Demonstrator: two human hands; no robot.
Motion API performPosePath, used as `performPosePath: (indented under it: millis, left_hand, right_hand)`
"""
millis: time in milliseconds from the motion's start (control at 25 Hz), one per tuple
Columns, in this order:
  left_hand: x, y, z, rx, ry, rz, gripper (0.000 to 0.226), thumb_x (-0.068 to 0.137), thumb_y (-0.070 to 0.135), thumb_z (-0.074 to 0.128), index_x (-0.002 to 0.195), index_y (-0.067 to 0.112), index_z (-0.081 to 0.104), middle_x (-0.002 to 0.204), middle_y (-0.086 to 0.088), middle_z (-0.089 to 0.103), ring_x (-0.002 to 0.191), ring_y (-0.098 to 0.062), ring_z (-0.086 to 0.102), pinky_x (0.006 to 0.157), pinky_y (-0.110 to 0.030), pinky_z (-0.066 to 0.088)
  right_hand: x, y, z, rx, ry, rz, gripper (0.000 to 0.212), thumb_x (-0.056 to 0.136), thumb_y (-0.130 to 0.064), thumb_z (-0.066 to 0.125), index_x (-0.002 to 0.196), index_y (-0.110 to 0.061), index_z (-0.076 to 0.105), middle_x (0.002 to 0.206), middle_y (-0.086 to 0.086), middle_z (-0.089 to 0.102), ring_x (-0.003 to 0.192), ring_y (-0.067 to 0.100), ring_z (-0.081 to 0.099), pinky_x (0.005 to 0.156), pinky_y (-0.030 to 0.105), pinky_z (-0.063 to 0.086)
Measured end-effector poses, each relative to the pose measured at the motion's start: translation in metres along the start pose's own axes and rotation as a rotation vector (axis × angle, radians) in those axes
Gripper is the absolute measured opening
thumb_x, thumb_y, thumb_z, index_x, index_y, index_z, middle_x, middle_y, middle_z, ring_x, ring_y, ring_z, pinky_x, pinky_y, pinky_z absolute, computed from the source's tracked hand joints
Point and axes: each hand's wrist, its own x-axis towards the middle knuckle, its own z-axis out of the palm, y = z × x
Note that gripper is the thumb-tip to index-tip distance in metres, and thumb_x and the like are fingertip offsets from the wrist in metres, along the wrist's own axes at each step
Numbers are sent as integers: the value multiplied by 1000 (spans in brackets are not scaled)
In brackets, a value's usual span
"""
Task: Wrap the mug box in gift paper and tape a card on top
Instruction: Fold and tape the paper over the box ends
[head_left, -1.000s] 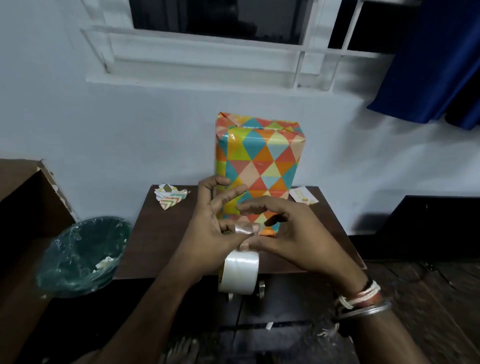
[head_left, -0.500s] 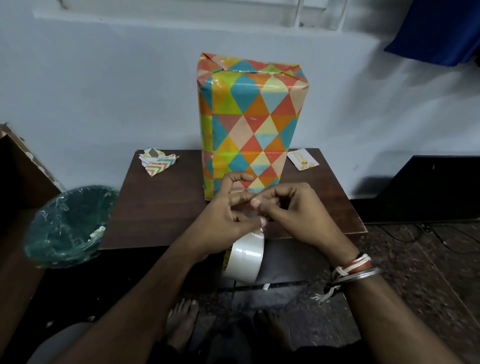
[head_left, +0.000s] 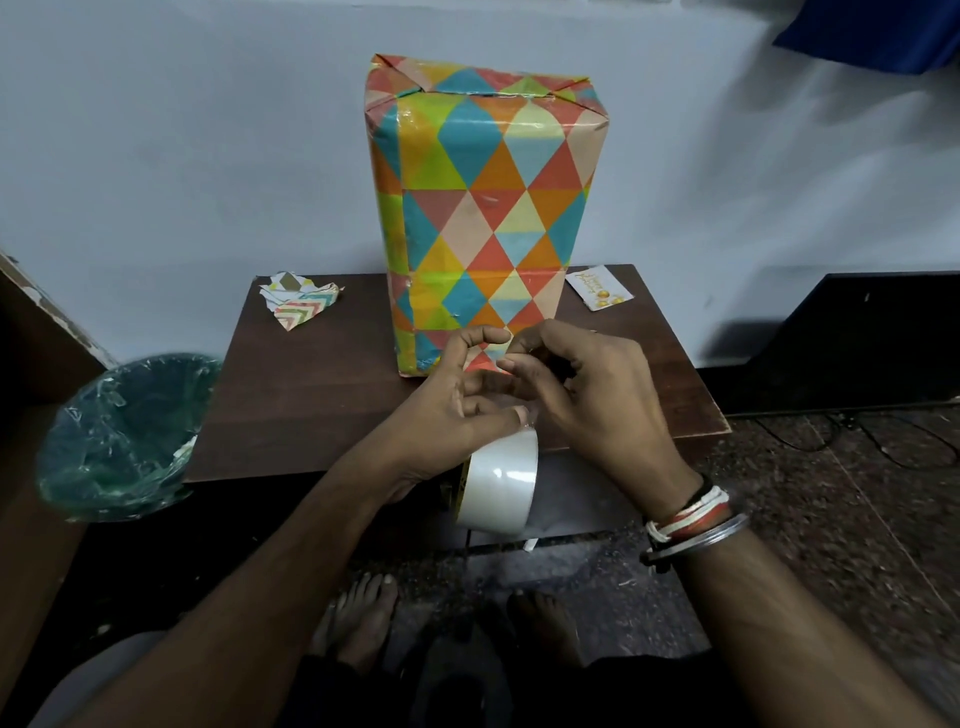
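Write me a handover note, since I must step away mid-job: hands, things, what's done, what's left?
Left hand grips the tape roll; right hand pinches its loose end.
Wrapped box stands upright on the table; card lies flat to its right, untaped.
Done: wrapping. Left: tear off tape, fix card on top.

Glossy tape roll (head_left: 497, 486); matt wooden table (head_left: 311, 395).

Home room, painted wall (head_left: 182, 156), lined waste bin (head_left: 124, 436), bare feet (head_left: 363, 618)
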Motion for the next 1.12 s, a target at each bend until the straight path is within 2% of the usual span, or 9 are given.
performPosePath:
  millis: [160, 320, 480, 600, 680, 800, 960, 1040, 1120]
  left_hand:
    - [0, 0, -1, -9, -30, -6, 69, 91, -7, 71, 141, 24, 35, 108, -14, 74, 96, -24, 72, 94, -38, 57]
    - [-2, 3, -2, -14, -29, -1, 84, 89, -12, 70, 147, 31, 27, 116, -14, 74, 85, -17, 73, 82, -29, 57]
    - [-2, 0, -2, -3, -45, 34, 99, 88, -16, 68, 155, 37, 17, 130, -17, 69, 110, -26, 73, 98, -41, 57]
    - [-2, -3, -3, -44, -46, 7, 102, 88, -17, 68, 156, 39, 17, 141, -21, 60, 116, -27, 71, 96, -38, 58]
    - [-2, -6, -1, -84, -47, -30, 101, 88, -17, 68, 157, 38, 18, 139, -15, 64, 117, -26, 70, 97, -37, 58]
    - [-3, -12, 4, -68, -39, -55, 96, 88, -16, 68, 156, 34, 24, 135, 24, 62, 126, -17, 65, 107, -42, 51]
    - [-2, -13, -1, -77, -28, -97, 77, 91, -16, 64, 146, 29, 34, 133, -6, 70, 125, -22, 65, 108, -47, 51]
    - [-2, -12, -5, -96, 11, -104, 65, 92, -14, 64, 137, 26, 41, 130, -6, 72, 120, -24, 67, 109, -57, 48]
    - [-1, -11, -7, -109, 34, -100, 54, 93, -13, 64, 128, 23, 45, 129, -4, 72, 117, -26, 69, 108, -64, 45]
  right_hand:
    - [-3, -4, -4, 13, 73, -13, 9, 97, -25, 72, 94, -16, 72, 85, -6, 73, 75, 10, 69, 65, 38, 54]
    - [2, 1, -5, 60, 44, 34, 10, 96, -26, 73, 94, -16, 71, 75, -3, 70, 65, 11, 65, 61, 35, 52]
    - [5, 12, 0, 30, -102, 102, 13, 95, -37, 72, 95, -24, 70, 65, -1, 66, 57, 14, 62, 57, 39, 52]
    - [6, 17, 0, -30, -148, 125, 15, 94, -42, 72, 92, -27, 70, 63, -3, 66, 57, 9, 62, 59, 39, 53]
    - [7, 19, 0, -36, -157, 165, 18, 91, -44, 75, 88, -28, 67, 60, -6, 66, 57, 7, 63, 61, 38, 53]
    - [5, 23, 4, -126, -188, 249, 32, 85, -55, 76, 88, -28, 59, 61, -7, 67, 63, 10, 65, 62, 33, 52]
    - [-3, 72, -11, -376, -257, 442, 30, 87, -48, 75, 74, -28, 57, 77, -7, 71, 81, 21, 66, 68, 33, 49]
    - [-12, 97, -18, -440, -321, 557, 12, 87, -37, 75, 87, -30, 65, 90, -3, 74, 94, 30, 68, 77, 36, 52]
    - [-18, 106, -16, -479, -341, 612, 14, 85, -32, 76, 96, -26, 70, 96, 2, 75, 99, 34, 67, 81, 38, 51]
